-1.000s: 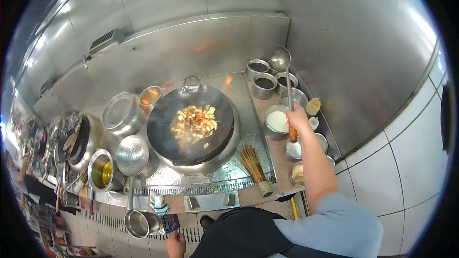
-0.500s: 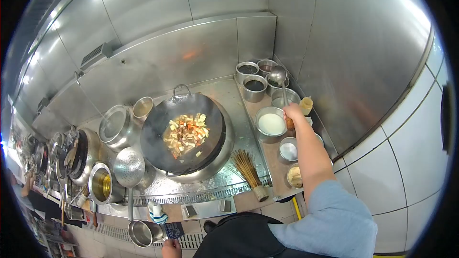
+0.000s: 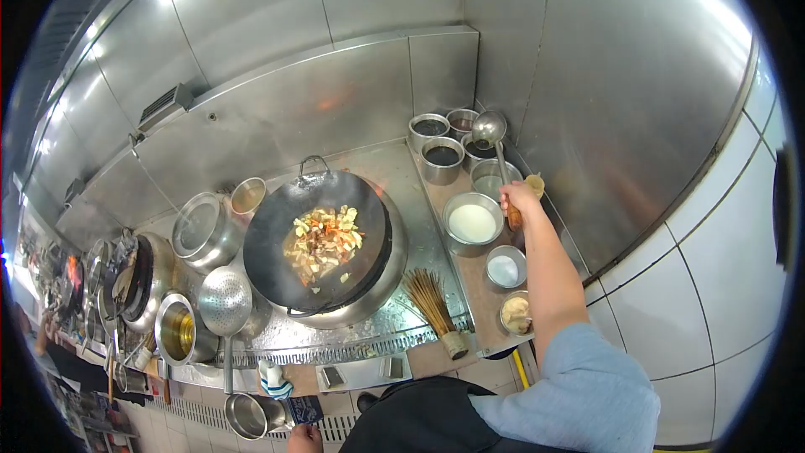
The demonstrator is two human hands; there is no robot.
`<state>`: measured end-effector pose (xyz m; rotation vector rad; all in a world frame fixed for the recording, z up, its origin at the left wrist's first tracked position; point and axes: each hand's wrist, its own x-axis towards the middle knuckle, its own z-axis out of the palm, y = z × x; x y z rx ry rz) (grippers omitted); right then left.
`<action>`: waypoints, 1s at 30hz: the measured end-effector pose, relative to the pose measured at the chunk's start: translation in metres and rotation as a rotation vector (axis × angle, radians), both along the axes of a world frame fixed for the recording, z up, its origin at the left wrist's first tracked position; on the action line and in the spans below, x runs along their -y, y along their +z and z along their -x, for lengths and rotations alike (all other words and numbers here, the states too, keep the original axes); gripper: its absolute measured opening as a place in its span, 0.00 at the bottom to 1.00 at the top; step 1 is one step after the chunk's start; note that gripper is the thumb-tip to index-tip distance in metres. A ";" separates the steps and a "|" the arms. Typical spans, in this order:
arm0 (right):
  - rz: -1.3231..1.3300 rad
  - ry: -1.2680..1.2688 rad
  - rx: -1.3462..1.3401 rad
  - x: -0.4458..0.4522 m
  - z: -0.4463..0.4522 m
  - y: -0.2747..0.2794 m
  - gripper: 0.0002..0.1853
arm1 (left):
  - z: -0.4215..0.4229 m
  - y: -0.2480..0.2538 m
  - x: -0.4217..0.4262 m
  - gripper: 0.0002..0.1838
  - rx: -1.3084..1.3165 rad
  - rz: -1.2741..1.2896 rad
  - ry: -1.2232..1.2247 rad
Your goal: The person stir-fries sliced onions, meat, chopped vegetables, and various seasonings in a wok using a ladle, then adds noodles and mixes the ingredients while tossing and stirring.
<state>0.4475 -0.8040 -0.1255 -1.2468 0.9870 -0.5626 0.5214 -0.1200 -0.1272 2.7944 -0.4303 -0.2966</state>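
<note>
My right hand [image 3: 520, 195] is closed around the wooden handle of a metal ladle [image 3: 489, 128]. The ladle's bowl is over the dark-liquid pots at the back right. Beside that hand stands a metal pot of white liquid [image 3: 472, 222]. A black wok [image 3: 268, 243] on the burner holds steaming chopped vegetables and pieces [image 3: 323, 242]. Low in view, my left hand [image 3: 305, 438] has curled fingers, at the end of a small saucepan's [image 3: 250, 416] handle, partly cut off by the frame edge. A dark blue printed item [image 3: 305, 408] lies beside it.
A perforated skimmer [image 3: 225, 302] and a pot of yellow oil [image 3: 178, 331] stand left of the wok. A bamboo brush [image 3: 434, 306] lies at the front edge. Smaller pots hold white [image 3: 503, 270] and pale yellow [image 3: 515, 313] seasonings. Another person's arm shows at far left.
The view has shifted slightly. My right hand and the ladle have moved a little, the ladle still over the back pots. My left hand stays by the saucepan handle.
</note>
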 end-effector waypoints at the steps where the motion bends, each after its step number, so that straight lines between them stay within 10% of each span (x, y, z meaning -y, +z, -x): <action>1: 0.012 0.041 -0.003 -0.002 0.001 0.001 0.08 | -0.002 0.000 0.000 0.14 -0.006 -0.010 0.001; 8: 0.021 0.189 -0.011 -0.099 0.026 0.068 0.03 | -0.004 -0.008 -0.009 0.15 0.061 0.000 0.010; 14: -0.044 0.537 0.057 -0.161 0.001 0.070 0.21 | 0.016 -0.098 -0.044 0.10 0.053 0.047 0.029; 21: 1.014 0.656 -0.378 -0.244 -0.084 -0.048 0.32 | 0.021 -0.092 -0.050 0.11 0.108 0.096 -0.001; 23: 0.267 0.861 -0.279 -0.281 -0.082 0.009 0.31 | 0.026 -0.104 -0.062 0.11 0.088 0.115 0.030; 30: 0.692 0.574 -0.369 -0.289 -0.141 -0.004 0.29 | 0.026 -0.124 -0.106 0.10 0.034 0.155 0.035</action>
